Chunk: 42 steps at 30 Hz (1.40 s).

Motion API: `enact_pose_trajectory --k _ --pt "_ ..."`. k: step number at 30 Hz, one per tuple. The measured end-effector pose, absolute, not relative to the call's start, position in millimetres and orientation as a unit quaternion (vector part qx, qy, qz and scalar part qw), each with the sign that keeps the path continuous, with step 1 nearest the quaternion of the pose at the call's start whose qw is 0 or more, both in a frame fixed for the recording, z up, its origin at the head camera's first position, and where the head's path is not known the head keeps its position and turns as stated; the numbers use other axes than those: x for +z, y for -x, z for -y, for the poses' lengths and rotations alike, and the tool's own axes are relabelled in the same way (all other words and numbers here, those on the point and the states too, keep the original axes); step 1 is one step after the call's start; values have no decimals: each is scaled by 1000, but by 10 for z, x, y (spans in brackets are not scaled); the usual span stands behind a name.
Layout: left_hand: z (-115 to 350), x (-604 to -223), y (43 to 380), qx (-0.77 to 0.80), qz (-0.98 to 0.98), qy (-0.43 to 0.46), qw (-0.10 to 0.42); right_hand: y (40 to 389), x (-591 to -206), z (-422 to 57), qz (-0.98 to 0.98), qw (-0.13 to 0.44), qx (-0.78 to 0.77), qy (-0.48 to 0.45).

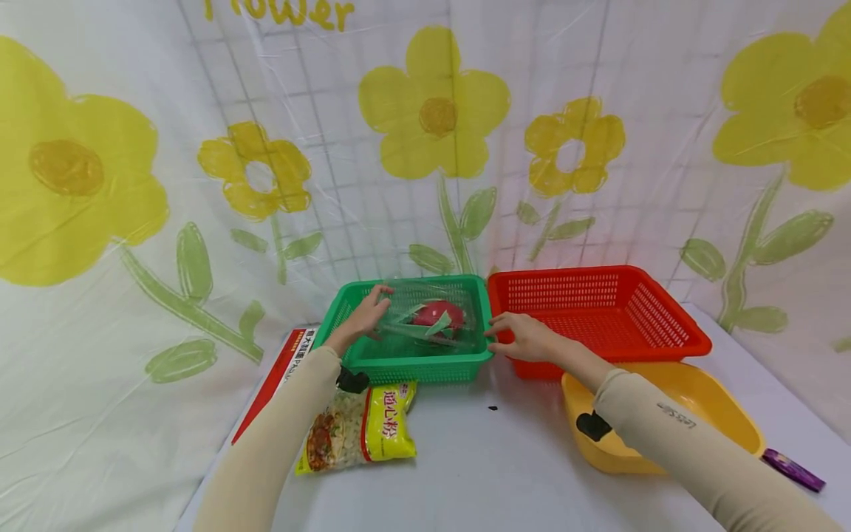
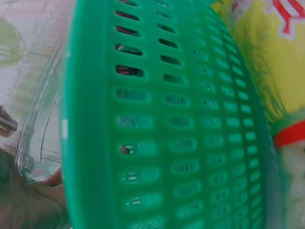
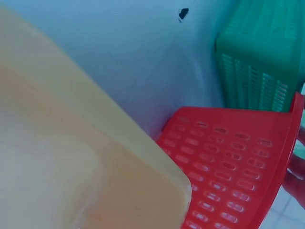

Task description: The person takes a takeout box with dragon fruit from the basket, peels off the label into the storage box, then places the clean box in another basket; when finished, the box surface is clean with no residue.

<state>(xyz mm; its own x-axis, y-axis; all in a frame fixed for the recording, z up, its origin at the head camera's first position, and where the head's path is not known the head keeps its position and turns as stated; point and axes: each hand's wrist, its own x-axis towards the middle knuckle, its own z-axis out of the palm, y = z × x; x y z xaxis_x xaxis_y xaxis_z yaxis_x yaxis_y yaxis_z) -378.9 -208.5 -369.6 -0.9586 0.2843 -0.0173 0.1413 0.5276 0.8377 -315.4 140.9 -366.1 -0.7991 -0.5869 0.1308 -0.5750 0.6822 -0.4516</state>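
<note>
My left hand [image 1: 362, 319] reaches over the left end of the green basket [image 1: 412, 368] and grips the left edge of a clear plastic box [image 1: 407, 290], thumb and fingers on either side of it. A dragon fruit [image 1: 444, 313], red with green flaps, shows through the clear plastic; whether it lies inside the box or under it I cannot tell. In the left wrist view the basket wall [image 2: 157, 119] hides most of the box. My right hand [image 1: 528, 338], fingers loosely bent, hovers by the red basket's [image 1: 558, 276] near-left corner, next to the green basket, holding nothing visible.
A yellow basin [image 1: 721, 406] stands in front of the red basket, under my right forearm. Before the green basket lies a yellow food bag [image 1: 391, 428]. A red-and-white printed item [image 1: 271, 384] lies at left, a purple packet [image 1: 794, 470] at right. A flowered curtain [image 1: 439, 214] hangs behind.
</note>
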Motion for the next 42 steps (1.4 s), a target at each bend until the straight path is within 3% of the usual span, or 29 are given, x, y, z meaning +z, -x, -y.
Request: enact_pose_trajectory --k 5,11,15,31,36,42 --pt "2113 -3677 3755 444 -881 -132 95 3141 -3677 -1416 -919 15 -241 311" --pt "2211 -3617 3793 321 -931 -159 69 3153 -3678 -1399 -922 4 -221 318" --pt "2208 -3636 3792 268 -947 -147 101 3144 -3684 -1397 -926 5 -211 313" --pt "2110 -3773 3774 263 -944 -160 120 3158 -3725 -1373 -925 -4 -215 314" --pt "2143 -3738 3784 241 -949 -188 74 3178 -3712 -1359 -925 -18 -220 309" --pt "2128 -3828 3625 210 -960 -182 -40 3148 -3666 -1347 -926 -50 -226 297"
